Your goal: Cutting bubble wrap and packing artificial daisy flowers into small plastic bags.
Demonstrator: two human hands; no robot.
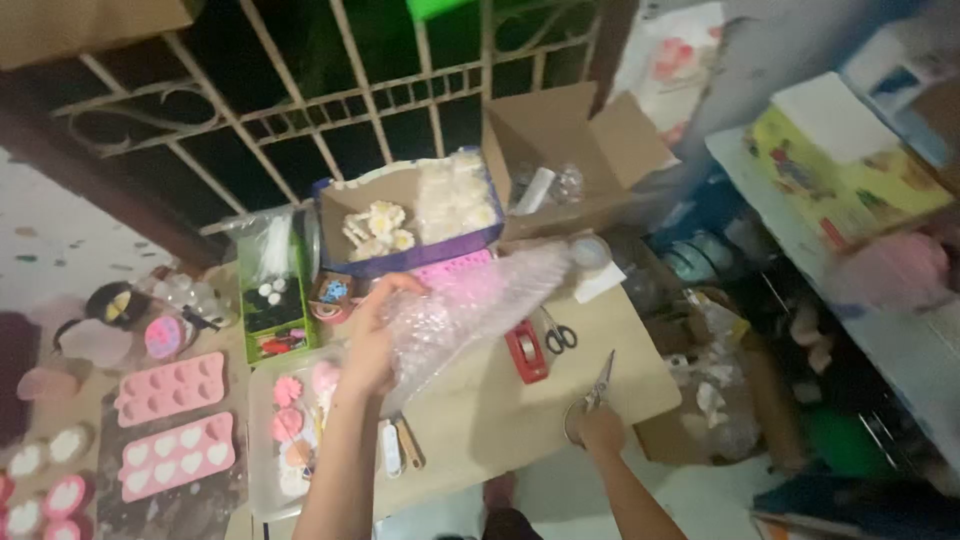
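My left hand [372, 335] is raised over the table and grips a sheet of clear bubble wrap [470, 305] that stretches up and to the right. My right hand [600, 428] is at the table's near right edge, closed around the handles of a pair of metal scissors [598, 385], blades pointing away. Below my left hand lies a clear tray [268, 480] with pink flower-shaped pieces. A red tape dispenser [526, 352] and smaller dark-handled scissors [558, 333] lie between my hands.
Two pink silicone moulds [172, 420] lie at the left. A box of white flower pieces [420, 215] and an open cardboard box [570, 160] stand at the back by a metal grille. A cluttered shelf [850, 190] runs along the right.
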